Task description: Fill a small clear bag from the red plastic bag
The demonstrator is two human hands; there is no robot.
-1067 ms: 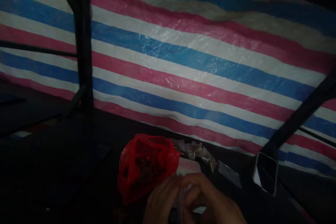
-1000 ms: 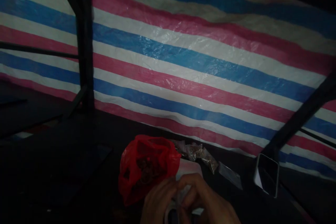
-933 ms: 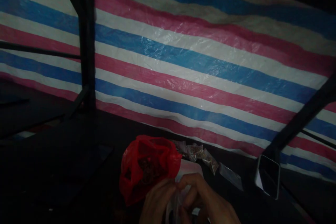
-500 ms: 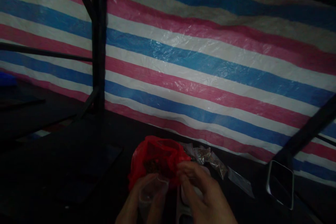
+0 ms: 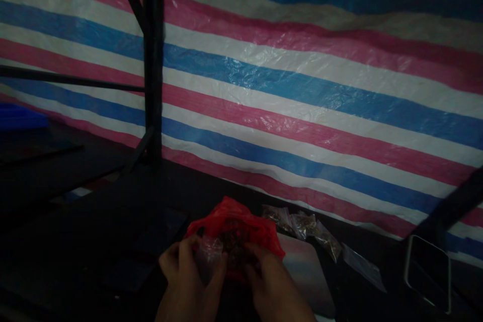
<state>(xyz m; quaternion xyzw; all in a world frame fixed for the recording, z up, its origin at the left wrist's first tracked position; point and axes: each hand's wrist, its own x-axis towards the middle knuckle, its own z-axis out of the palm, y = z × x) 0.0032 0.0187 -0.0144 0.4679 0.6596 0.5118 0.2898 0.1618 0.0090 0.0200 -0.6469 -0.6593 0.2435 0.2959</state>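
Note:
An open red plastic bag [image 5: 241, 221] with dark brown contents sits on a dark table. My left hand [image 5: 184, 271] holds a small clear plastic pouch [image 5: 209, 254] against the bag's left side. At the bag's mouth, on its right, my right hand [image 5: 264, 276] has its fingers in the dark contents; whether it grips any is hidden. Both hands are at the bottom of the view in dim light.
Small filled clear packets [image 5: 309, 226] lie behind the bag, beside a pale flat slab [image 5: 307, 271]. A phone-like device [image 5: 428, 271] leans at the right. A striped red, white and blue tarp [image 5: 302, 85] forms the back wall, with a dark metal post [image 5: 153, 60] at left.
The view has shifted, so the scene slid right. My hands have parted: the left moved left with the clear pouch, and the right reached into the red bag's mouth.

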